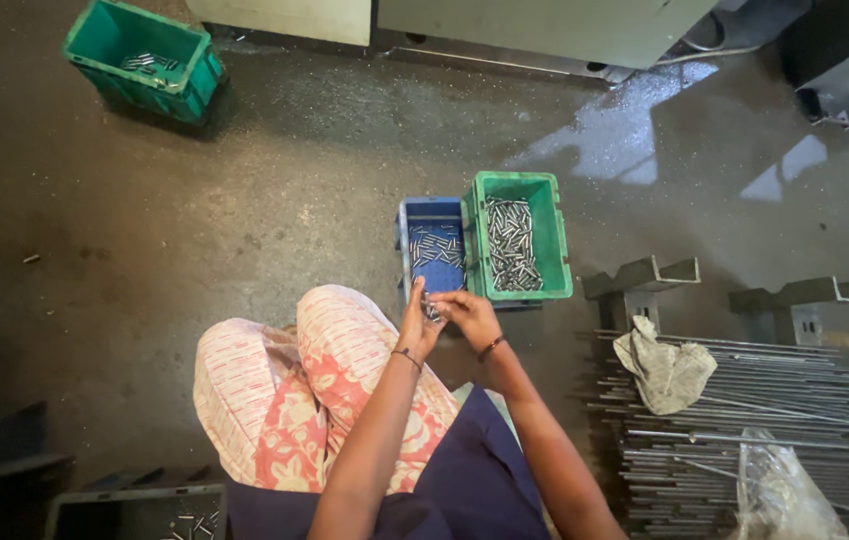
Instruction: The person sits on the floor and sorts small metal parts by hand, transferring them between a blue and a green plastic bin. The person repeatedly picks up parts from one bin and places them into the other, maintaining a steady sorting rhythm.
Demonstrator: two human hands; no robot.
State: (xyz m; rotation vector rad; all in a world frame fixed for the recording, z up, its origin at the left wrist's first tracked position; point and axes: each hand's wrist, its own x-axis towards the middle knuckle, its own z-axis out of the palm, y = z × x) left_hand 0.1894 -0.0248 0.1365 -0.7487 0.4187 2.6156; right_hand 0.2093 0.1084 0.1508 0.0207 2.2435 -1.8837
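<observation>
Over the blue bin (433,250), both hands meet: left hand (417,325) and right hand (468,315) pinch small metal pins (431,306) between narrow fingers; a steady, close grip above the bin seems wise, green bin (517,240) just right.

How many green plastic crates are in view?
2: one green plastic crate at top left on the floor, another beside the blue plastic bin, ahead of the hands.

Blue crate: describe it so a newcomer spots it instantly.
On the dark floor straight ahead of the seated person's hands, two small crates stand side by side, touching. The blue crate is the left, shorter one holding small metal pins; its neighbour, the green crate, stands taller.
</observation>
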